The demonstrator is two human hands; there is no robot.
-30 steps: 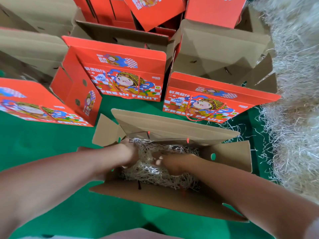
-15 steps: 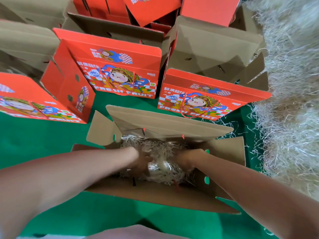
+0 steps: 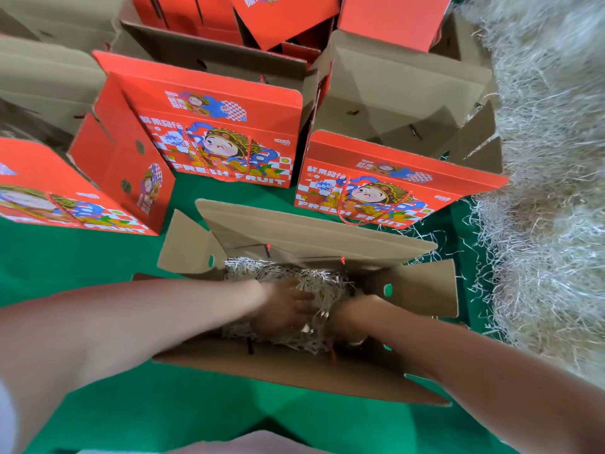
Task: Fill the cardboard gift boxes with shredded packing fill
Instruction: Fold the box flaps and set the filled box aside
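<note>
While both hands are down inside the open cardboard box (image 3: pixel 294 371), they're right on top of the shredded fill (image 3: pixel 314 280) lying in its bottom.

Left hand (image 3: pixel 284 309) rests flat-ish on the fill with its fingers stretched out, pressing rather than grabbing, though it's pretty blurry. Right hand (image 3: pixel 350 319) is dug into the fill toward the box's right end with its fingers buried, so I can't tell if it's gripping a clump or just pushing. The box sits on a green surface (image 3: pixel 98 257) with its flaps spread out. Two red printed boxes (image 3: pixel 212 136) stand just behind it, and a huge loose pile (image 3: pixel 550 191) of the same stuff runs along the right side.
</note>
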